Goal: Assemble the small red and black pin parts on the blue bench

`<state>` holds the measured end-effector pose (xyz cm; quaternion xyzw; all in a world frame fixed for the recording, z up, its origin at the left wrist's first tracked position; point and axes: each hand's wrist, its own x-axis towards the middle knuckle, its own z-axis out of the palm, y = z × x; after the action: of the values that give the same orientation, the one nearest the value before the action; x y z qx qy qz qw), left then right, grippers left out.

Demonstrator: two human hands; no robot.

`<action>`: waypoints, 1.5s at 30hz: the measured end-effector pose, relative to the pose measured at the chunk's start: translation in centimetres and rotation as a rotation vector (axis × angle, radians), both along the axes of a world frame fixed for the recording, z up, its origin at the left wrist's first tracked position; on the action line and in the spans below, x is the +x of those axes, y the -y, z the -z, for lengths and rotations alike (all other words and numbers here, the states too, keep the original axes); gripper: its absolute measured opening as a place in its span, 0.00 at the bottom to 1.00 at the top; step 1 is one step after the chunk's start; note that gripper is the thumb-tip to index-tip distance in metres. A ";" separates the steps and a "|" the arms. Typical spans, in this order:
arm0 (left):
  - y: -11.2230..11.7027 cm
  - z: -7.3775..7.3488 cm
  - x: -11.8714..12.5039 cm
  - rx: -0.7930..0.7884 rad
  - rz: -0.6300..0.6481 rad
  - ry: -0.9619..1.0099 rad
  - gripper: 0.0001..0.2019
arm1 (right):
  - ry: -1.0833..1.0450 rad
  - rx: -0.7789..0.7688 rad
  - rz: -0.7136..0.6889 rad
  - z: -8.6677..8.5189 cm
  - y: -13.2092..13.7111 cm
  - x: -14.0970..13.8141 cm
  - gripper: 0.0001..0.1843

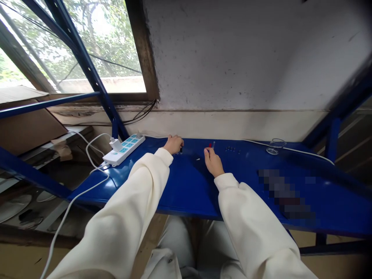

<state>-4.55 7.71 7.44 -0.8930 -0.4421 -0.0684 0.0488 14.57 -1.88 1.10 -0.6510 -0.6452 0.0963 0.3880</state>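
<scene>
Nearest me: off-white sleeves of the person at work, both forearms out over the blue tabletop. Right side, a long dark item lies on it, pixelated, can't tell what.

Right hand: fingertips drawn together, narrow grip. A red piece and a slim clear piece show right at the tips; can't tell if they're pinched or just behind. Left hand: fingers curled down near the back edge, a small dark piece at the tips. Can't tell if it's gripped or only touched.

For work this fine I'd say: light fingertip pinch, one part at a time, knuckles out of the sightline (parts look easy to lose under a palm).

Looks: the red one is bright, stubby; the clear one see-through, upright-ish; the dark one near black. All tiny, detail too small to read. White bit lies between the hands.

Further right, a loose row of small pieces, then a clear cup. Left, white power strip, plug in. Behind: grey wall, window.
</scene>
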 end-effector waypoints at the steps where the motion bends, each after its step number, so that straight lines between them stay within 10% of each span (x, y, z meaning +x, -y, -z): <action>1: 0.0 0.1 0.0 -0.003 -0.005 -0.002 0.10 | 0.001 0.000 -0.001 0.0 0.0 0.0 0.23; 25: -0.3 0.7 -0.2 -0.064 -0.038 -0.024 0.12 | 0.034 -0.008 0.116 -0.5 0.1 0.0 0.22; 33: 3.0 -0.3 2.9 0.121 0.220 0.286 0.17 | 0.110 -0.063 0.355 0.2 -0.5 0.2 0.26; 45: 3.1 6.1 10.7 -0.046 0.030 0.384 0.31 | 0.192 -0.294 0.362 1.3 -1.0 0.4 0.31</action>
<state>6.16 4.66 1.32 -0.8709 -0.4314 -0.2283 -0.0579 14.96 -0.85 -0.16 -0.8116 -0.5310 0.0556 0.2371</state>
